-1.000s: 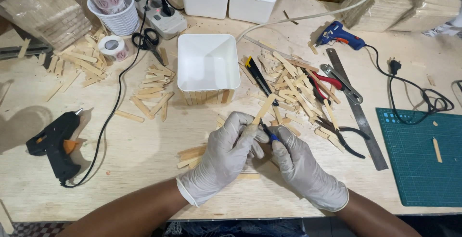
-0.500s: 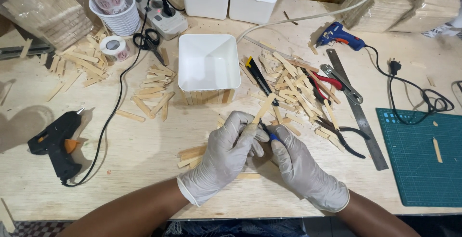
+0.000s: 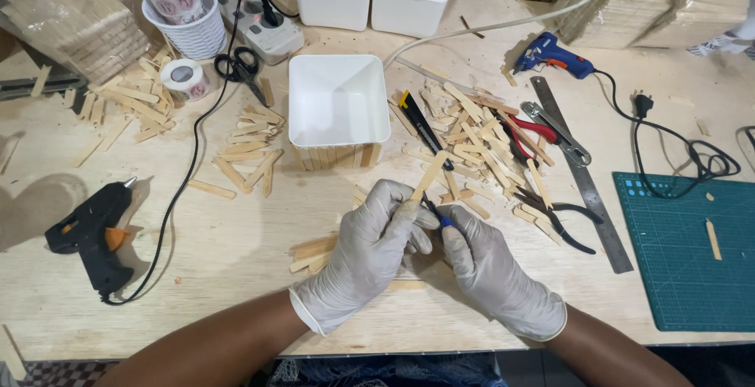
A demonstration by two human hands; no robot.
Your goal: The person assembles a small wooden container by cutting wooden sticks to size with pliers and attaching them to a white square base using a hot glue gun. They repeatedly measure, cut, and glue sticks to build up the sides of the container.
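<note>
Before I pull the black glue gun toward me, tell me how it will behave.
The black glue gun lies on its side on the table, so it will probably slide, not roll. Its cord runs up toward the power strip and may drag or snag nearby wooden sticks. It looks rigid and fairly light.

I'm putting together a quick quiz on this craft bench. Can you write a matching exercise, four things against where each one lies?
Things:
1. black glue gun
2. blue glue gun
3. green cutting mat
4. wooden stick

Places:
A. far side of the table, right of the white tub
B. right edge of the table
C. held up by the left hand
D. left side of the table

Pairs: 1-D, 2-A, 3-B, 4-C
</note>
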